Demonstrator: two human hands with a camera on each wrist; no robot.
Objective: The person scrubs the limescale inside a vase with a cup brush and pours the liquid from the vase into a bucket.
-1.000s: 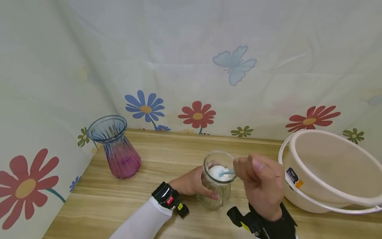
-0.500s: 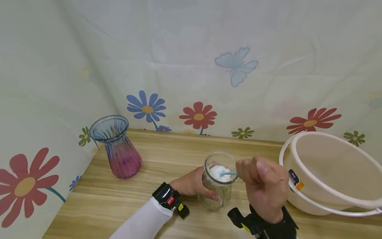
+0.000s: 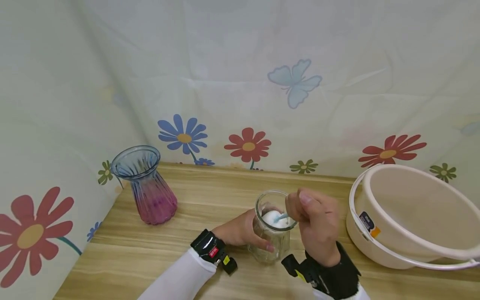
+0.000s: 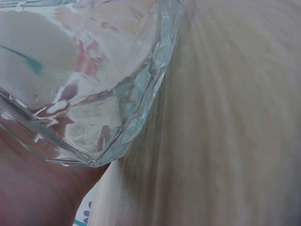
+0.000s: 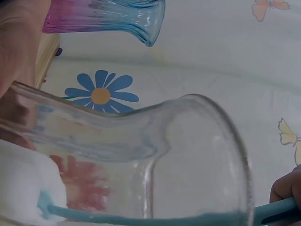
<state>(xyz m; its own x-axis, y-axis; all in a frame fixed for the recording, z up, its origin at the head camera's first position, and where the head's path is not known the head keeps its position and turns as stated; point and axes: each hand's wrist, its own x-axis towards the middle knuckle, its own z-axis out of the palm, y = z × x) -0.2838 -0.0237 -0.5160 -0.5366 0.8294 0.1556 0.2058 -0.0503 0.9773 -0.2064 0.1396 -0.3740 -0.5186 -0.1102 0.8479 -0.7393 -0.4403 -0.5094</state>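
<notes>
In the head view, my left hand (image 3: 240, 231) grips the side of a clear glass vase (image 3: 276, 249), which stands upright on the table. My right hand (image 3: 316, 223) is above the vase's right rim, its fingers curled round the light blue handle (image 5: 141, 220) of a sponge bottle brush. The brush's white sponge head (image 3: 271, 218) sits inside the vase, below the wide mouth. In the left wrist view, the thick faceted glass base is close to the camera, with part of my left palm (image 4: 37, 193) beneath it. Most of my left fingers are hidden behind the glass.
A blue-to-pink ribbed glass vase (image 3: 153, 196) stands at the back left of the wooden table (image 3: 210, 187). At the right is a large cream bucket (image 3: 420, 200) with its handle hanging down in front. A flower-printed curtain (image 3: 232, 75) rises behind the table.
My right hand has shifted left, nearer the vase mouth, and the brush handle slants more steeply. My left hand and the clear vase stay in place.
</notes>
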